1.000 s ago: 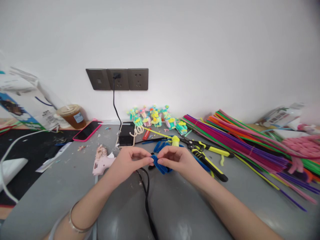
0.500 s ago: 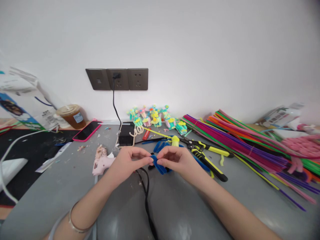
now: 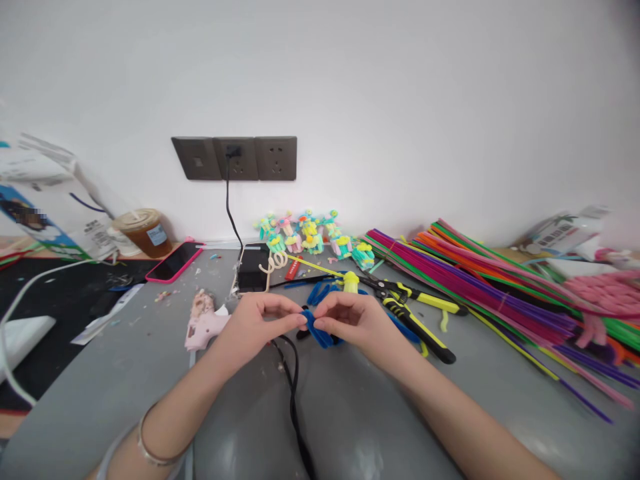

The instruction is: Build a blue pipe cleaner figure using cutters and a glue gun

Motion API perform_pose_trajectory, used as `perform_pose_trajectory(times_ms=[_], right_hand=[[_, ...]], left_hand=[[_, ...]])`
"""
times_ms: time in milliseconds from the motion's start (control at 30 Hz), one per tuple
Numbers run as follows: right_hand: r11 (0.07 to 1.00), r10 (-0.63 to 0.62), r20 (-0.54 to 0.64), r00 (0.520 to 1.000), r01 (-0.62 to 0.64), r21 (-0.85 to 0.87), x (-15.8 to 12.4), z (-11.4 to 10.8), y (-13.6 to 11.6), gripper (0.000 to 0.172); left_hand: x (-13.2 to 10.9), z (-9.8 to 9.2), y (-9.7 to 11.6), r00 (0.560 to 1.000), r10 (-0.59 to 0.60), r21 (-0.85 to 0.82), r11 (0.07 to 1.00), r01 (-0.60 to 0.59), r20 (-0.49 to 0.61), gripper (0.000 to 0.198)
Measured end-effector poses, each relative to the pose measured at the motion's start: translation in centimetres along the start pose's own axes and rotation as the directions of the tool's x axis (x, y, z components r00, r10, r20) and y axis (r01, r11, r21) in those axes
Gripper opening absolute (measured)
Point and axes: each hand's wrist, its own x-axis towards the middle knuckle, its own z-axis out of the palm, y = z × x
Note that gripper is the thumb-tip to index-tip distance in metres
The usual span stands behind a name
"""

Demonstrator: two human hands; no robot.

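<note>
Between my two hands is a short piece of blue pipe cleaner, fuzzy and bent. My left hand pinches it with thumb and forefinger from the left. From the other side my right hand pinches it too, the fingertips of both hands nearly touching. Just behind the hands lie more blue pipe cleaner pieces and a yellow fuzzy piece. Pliers with yellow and black handles rest to the right of my right hand. A pink glue gun lies left of my left wrist.
Bundled coloured pipe cleaners spread over the right side. Several small pastel fuzzy figures stand by the wall. A pink-edged phone, a drink cup and a second phone sit behind. Black cables run toward the front.
</note>
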Motion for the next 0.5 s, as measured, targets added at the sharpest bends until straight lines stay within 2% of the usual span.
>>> perform_pose_trajectory(times_ms=[500], right_hand=[[0.999, -0.031, 0.003, 1.000, 0.031, -0.044, 0.00, 0.15, 0.05, 0.030]], left_hand=[[-0.04, -0.11, -0.23, 0.999, 0.050, 0.032, 0.998, -0.049, -0.022, 0.015]])
